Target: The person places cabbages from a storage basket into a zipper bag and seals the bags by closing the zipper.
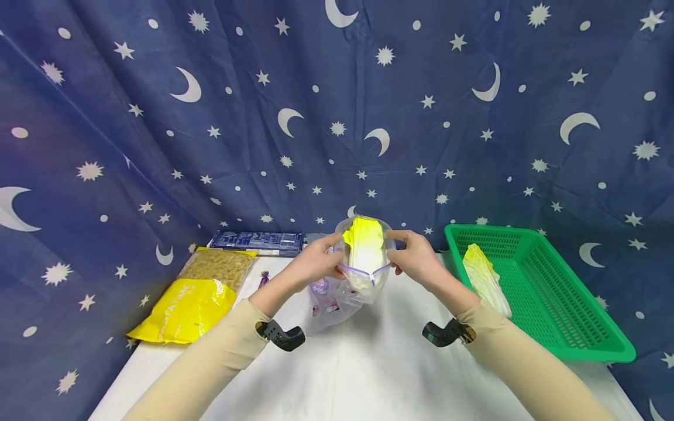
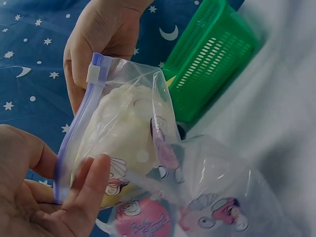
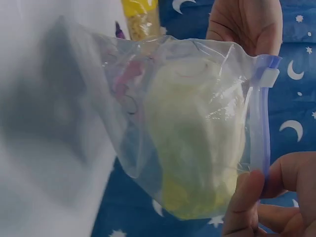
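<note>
A clear zip bag (image 1: pixel 363 283) with a purple slider edge is held up over the white table, its mouth open toward me. Inside it lies a piece of napa cabbage (image 1: pixel 367 242), pale at the base and yellow at the leaf. My left hand (image 1: pixel 317 258) pinches the left side of the mouth between thumb and fingers. On the opposite side my right hand (image 1: pixel 416 257) grips the rim the same way. Pink and purple printed figures show on the bag (image 2: pixel 148 217) in the left wrist view. The white slider (image 3: pixel 269 77) sits at one end of the zip.
To the right stands a green basket (image 1: pixel 547 304) with another napa cabbage piece (image 1: pixel 485 278) in it. A yellow pasta bag (image 1: pixel 197 301) lies at the left, near a small purple wrapped item (image 1: pixel 264 279). Behind are dark blue packages (image 1: pixel 258 241), before a starry curtain (image 1: pixel 337 117).
</note>
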Tool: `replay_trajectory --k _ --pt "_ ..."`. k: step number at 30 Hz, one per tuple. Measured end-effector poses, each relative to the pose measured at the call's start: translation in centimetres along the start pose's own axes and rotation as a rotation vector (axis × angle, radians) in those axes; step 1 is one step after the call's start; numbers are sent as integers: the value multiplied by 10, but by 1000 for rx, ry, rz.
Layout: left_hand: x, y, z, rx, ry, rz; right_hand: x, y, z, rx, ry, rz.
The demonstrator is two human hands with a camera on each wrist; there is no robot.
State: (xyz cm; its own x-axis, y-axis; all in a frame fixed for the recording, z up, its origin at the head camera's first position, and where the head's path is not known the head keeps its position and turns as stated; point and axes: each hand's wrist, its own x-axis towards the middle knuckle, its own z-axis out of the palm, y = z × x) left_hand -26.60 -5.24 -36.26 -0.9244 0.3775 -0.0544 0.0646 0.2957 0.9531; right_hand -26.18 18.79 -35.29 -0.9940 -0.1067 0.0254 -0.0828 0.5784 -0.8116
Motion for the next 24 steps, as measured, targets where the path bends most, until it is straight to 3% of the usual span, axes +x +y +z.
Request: replay_trajectory --k 11,24 --pt "10 37 -12 63 -22 -26 12 -29 -27 -21 -37 43" --pt "14 47 -17 69 -22 -17 17 -39 -33 9 -60 71"
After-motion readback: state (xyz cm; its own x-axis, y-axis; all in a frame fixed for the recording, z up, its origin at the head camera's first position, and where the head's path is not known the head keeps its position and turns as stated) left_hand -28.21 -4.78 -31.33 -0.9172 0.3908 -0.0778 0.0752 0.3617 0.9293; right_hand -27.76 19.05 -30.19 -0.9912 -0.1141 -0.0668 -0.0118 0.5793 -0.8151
